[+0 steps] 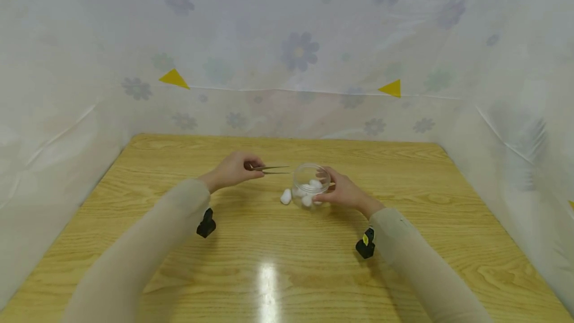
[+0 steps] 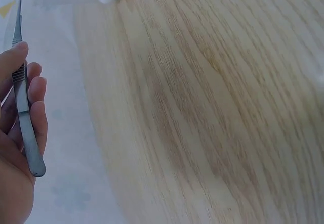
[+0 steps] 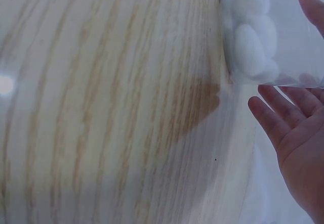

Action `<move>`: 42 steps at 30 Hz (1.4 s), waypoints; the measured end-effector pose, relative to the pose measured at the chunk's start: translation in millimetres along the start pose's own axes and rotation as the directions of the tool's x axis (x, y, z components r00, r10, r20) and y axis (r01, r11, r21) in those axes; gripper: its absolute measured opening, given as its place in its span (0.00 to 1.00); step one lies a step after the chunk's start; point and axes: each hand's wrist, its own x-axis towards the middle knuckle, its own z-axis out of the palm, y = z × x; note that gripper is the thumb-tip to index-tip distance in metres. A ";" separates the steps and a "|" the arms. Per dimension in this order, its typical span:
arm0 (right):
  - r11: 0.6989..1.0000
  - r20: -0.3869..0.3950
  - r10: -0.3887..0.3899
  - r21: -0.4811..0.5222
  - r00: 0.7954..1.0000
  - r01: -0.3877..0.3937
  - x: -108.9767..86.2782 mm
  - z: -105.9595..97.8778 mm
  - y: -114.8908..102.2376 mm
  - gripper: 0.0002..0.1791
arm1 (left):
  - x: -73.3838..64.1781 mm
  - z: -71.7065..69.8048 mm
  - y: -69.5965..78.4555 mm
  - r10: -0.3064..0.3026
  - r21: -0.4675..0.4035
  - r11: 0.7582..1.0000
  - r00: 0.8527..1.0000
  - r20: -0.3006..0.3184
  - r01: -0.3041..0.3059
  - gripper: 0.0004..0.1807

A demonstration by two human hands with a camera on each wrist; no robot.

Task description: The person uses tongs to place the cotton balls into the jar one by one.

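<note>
Metal tweezers [image 2: 21, 97] lie across the fingers of my left hand [image 1: 236, 167], held under the thumb. Their two tips stand slightly apart and point right, toward a clear jar [image 1: 298, 177]. Several white cotton balls [image 3: 250, 49] sit at the bottom of this jar. My right hand [image 1: 343, 191] holds the jar from the right side, thumb at the front and fingers round the back. Just left of the jar, one loose cotton ball [image 1: 286, 196] rests on the table. Its edge also shows at the top of the left wrist view.
The wooden table [image 1: 287, 243] has a bright reflection near its front. Pale flowered sheeting [image 1: 251, 39] hangs behind it and on both sides. Two yellow triangles [image 1: 175, 79] mark the back sheet. A small black device [image 1: 206, 224] is strapped at each wrist.
</note>
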 end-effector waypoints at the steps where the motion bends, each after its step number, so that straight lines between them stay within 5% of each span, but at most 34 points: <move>1: 1.000 0.000 0.001 0.002 1.000 -0.001 -0.1 0.0 -0.3 0.51 | -1.4 -0.6 -1.8 -0.006 -0.001 1.000 1.000 0.001 0.006 0.10; 15: 1.000 0.003 0.006 0.011 1.000 -0.006 0.2 0.4 -0.9 0.51 | -9.5 9.4 -16.1 -0.079 0.001 0.997 0.993 0.085 0.079 0.07; 27: 1.000 -0.004 0.006 0.003 1.000 -0.006 -2.3 0.1 -3.1 0.50 | -6.6 31.1 -25.9 -0.061 0.099 0.994 0.990 0.130 0.048 0.07; 42: 1.000 -0.006 0.014 0.009 1.000 -0.014 -1.3 1.1 -2.4 0.50 | -6.2 35.9 -24.9 -0.061 0.191 0.981 0.986 0.158 0.030 0.05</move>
